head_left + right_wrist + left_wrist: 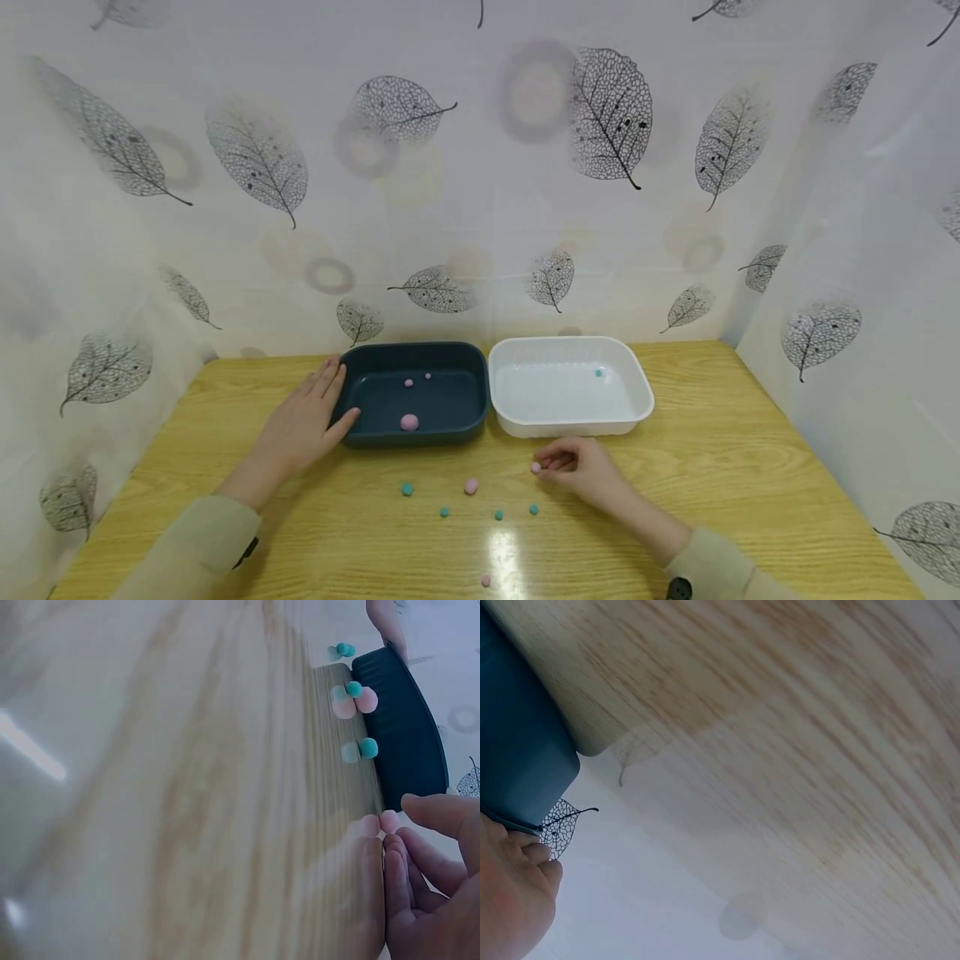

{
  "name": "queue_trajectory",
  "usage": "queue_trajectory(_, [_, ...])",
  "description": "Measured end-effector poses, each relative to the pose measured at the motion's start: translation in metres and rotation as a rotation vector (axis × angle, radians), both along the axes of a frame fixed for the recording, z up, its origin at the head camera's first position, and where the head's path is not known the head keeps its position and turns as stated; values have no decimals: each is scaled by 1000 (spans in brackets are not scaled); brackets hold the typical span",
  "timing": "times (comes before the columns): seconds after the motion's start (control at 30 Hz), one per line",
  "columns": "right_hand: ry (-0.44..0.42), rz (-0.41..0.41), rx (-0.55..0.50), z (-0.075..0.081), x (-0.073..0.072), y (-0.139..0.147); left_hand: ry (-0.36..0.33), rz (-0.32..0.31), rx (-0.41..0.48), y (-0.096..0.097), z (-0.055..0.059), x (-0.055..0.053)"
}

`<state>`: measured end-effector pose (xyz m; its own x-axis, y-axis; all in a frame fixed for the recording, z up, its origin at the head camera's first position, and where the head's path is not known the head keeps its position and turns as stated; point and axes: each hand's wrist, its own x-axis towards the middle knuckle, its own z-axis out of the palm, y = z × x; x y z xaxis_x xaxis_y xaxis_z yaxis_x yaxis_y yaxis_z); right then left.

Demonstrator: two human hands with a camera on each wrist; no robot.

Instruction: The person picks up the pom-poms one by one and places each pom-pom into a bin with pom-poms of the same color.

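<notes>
My left hand (pixel 303 421) rests against the left end of a dark blue tray (pixel 415 437), its fingers along the side and its thumb over the front rim. In the left wrist view, fingertips (pixel 538 851) touch that tray's edge. In front of a white tray (pixel 573 429), my right hand (pixel 588 475) pinches a small pink pompom (pixel 536 468) at the tabletop between thumb and index finger. The right wrist view has this pompom (pixel 389 820) low at the fingertips, the other fingers curled. Three pink pompoms (pixel 408 422) lie inside the dark tray and a small green one (pixel 598 373) inside the white tray.
Several green pompoms (pixel 444 512) are scattered on the wooden table (pixel 337 533) before the trays. Another pink pompom (pixel 471 486) lies among them, and a small pink one (pixel 486 581) is near the front. A leaf-patterned curtain (pixel 480 208) stands behind and at both sides.
</notes>
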<state>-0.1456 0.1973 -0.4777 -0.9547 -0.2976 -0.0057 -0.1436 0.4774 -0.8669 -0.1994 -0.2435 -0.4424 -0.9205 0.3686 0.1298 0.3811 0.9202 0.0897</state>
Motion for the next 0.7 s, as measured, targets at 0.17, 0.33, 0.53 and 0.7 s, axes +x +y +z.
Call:
queue_trajectory(0.17, [38, -38, 32, 0, 1, -6, -6, 1, 4, 0, -2, -1])
queue_trajectory(0.33, [64, -56, 68, 2, 2, -10, 7, -4, 12, 0, -1, -1])
queue_trajectory(0.53, [88, -73, 120, 3, 2, -13, -14, 2, 0, 0, 0, -1])
queue_trajectory(0.7, [91, -74, 144, 3, 2, -14, -15, 2, -3, 1, 1, 0])
